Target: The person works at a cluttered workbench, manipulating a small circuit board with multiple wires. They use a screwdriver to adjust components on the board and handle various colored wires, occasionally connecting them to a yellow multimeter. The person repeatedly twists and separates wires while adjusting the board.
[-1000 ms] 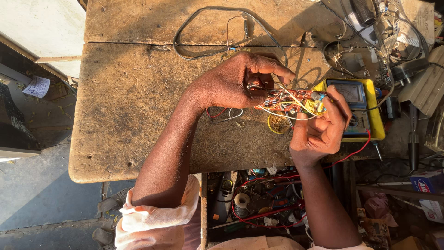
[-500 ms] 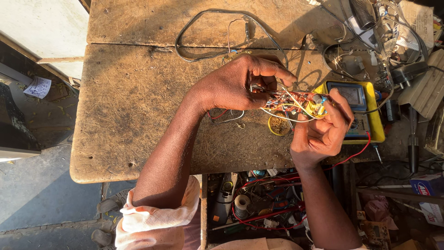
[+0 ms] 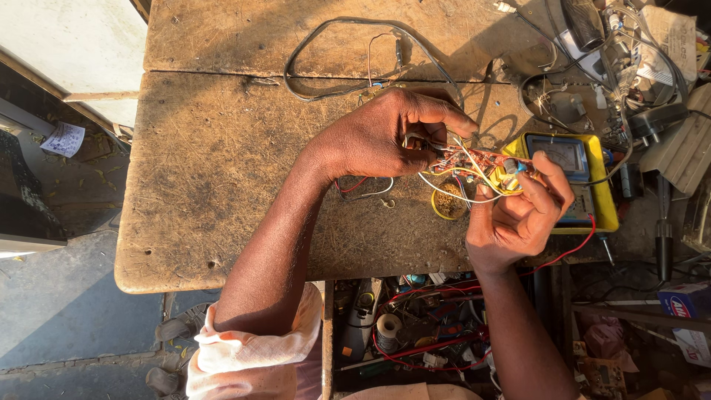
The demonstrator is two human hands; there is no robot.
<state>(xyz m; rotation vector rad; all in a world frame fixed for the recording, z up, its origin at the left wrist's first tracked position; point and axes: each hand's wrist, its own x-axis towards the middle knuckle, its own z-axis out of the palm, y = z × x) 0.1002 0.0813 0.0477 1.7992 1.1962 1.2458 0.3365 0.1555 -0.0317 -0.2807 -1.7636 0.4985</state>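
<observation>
Hands: two, left (image 3: 385,137), right (image 3: 518,218)
Circuit boards: one (image 3: 478,159)
Yellow meters: one (image 3: 585,189)
Solder tins: one (image 3: 446,204)

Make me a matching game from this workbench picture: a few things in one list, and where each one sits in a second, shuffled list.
Things:
1. circuit board
2. yellow meter
3. black cable loop
4. white tape roll

Places:
A. on the shelf under the table
B. held between the left hand and the right hand
C. lying on the wooden table, beyond the left hand
D. on the table, right behind the right hand

Pairs: 1-B, 2-D, 3-C, 4-A
</observation>
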